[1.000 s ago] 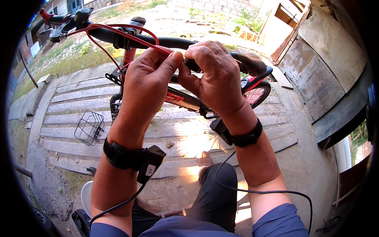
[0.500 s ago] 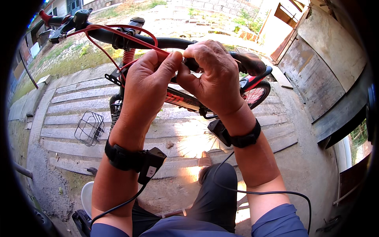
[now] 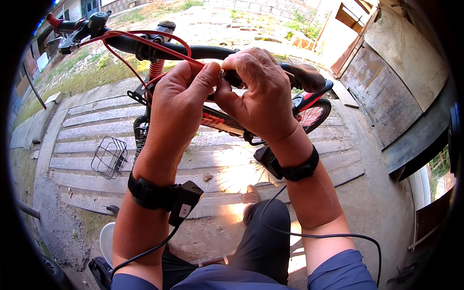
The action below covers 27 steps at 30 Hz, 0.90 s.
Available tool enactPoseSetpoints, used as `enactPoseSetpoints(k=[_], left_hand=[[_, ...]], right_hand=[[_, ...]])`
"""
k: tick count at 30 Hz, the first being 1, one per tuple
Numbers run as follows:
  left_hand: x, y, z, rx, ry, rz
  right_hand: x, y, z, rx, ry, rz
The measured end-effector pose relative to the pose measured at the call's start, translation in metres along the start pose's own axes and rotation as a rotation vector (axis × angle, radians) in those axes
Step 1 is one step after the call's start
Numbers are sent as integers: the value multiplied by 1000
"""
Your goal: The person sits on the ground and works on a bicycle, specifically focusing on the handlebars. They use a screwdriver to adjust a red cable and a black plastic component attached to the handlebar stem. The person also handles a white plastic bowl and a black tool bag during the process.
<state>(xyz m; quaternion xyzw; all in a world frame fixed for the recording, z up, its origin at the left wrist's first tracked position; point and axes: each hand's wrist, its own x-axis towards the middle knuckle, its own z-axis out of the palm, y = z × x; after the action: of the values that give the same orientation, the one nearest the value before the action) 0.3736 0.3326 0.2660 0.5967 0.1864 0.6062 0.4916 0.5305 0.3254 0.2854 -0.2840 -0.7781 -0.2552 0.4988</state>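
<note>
A bicycle with a black handlebar [image 3: 126,44] stands in front of me, red cables [image 3: 121,63] looping from its brake lever [image 3: 68,43]. My left hand [image 3: 180,104] pinches the end of a red cable between thumb and index finger. My right hand [image 3: 256,94] is closed beside it, thumb and forefinger at a small metal piece [image 3: 222,74] by that cable end; my fingers partly hide it and the bar behind. Below my hands are the frame [image 3: 217,121] and, further right, the red-rimmed rear wheel [image 3: 314,116]. Each wrist wears a black strap with a wired box.
A wire basket [image 3: 108,157] lies on the slatted concrete floor [image 3: 82,159] at left. A white round object [image 3: 106,241] is beside my left elbow. Weathered boards [image 3: 391,72] form a wall at right, beside a doorway. A rough yard with grass lies beyond the bicycle.
Both hands have shifted very slightly left and up, with my fingers still closed around the cable end and small fitting. The bicycle looks nearly unmoved.
</note>
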Motion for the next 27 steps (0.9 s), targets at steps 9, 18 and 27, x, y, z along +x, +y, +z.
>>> enactPoseSetpoints(k=[9,18,27], left_hand=[[0,-1,-1,58,13,0],[-1,3,-1,17,-18,-27],[-3,5,1,-57,39,14]], right_hand=[[-1,-2,1,23,25,34],[-2,4,7,-29,68,-34],[-2,-2,3,-13,18,53]])
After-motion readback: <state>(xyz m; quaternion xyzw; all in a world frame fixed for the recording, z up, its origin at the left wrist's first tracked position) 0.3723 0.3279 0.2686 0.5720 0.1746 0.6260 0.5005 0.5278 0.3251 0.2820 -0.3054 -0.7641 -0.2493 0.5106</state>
